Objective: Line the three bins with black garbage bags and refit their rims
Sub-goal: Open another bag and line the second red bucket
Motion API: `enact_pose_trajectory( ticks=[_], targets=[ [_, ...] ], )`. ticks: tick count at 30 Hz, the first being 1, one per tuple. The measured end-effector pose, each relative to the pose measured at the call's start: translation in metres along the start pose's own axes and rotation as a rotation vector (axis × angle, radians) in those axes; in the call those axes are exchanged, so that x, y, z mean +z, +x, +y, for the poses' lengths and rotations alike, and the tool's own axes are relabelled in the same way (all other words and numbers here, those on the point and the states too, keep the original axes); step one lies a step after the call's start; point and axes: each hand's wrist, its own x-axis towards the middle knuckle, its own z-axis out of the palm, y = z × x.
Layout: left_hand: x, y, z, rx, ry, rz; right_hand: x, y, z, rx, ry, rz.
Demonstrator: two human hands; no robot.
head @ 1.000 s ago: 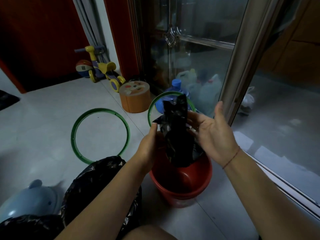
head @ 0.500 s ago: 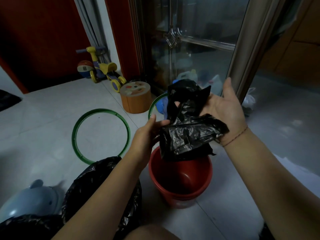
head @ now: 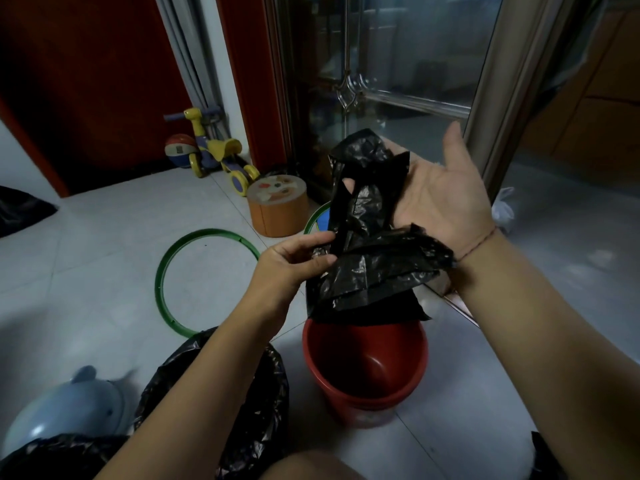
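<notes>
Pale floor tiles run from a dark red door in the upper left of the frame to a metal-framed glass door in the upper right. A second ago the black garbage bag [head: 374, 268] was a narrow folded strip held upright low over the red bin [head: 363, 410]. Now it is lifted higher and partly shaken open, hanging above the bin's mouth without touching it.

The left hand [head: 291, 268] pinches the bag's left edge between thumb and fingers. The right hand [head: 446, 199] has risen and lies palm-up and flat, thumb out, with the bag draped over its fingers, which are mostly hidden.

I judge that the bag's mouth is being found and the lining of this bin has not yet begun.

By count:
- One red bin is bare.
- One lined bin [head: 263, 393] stands at lower centre.
- More black film [head: 52, 455] in the bottom left corner is probably the third bin.
- Two green rims lie on the floor: one whole rim [head: 207, 233] at centre left and a second rim [head: 311, 218] half hidden behind the bag. No third rim is in view.
</notes>
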Motion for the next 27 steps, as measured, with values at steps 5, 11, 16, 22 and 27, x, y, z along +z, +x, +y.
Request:
enact_pose_trajectory(
  ticks=[5,11,16,22,27],
  targets=[
    [-0.005,-0.006,0.003,0.009,-0.011,0.046,0.007,0.004,-0.002,0.04,-0.054,-0.025],
    [-0.013,-0.014,0.035,0.072,-0.021,0.051,0.03,0.011,-0.01,0.012,-0.087,-0.097],
    [-0.014,-0.022,0.042,0.082,-0.002,0.06,0.039,0.009,-0.009,0.011,-0.085,-0.132],
    [-0.013,-0.024,0.029,0.055,-0.001,0.075,0.034,0.006,-0.006,0.03,-0.064,-0.113],
    [-0.011,-0.026,0.016,0.001,0.003,0.116,0.025,0.003,0.004,0.045,-0.028,-0.082]
  ],
)
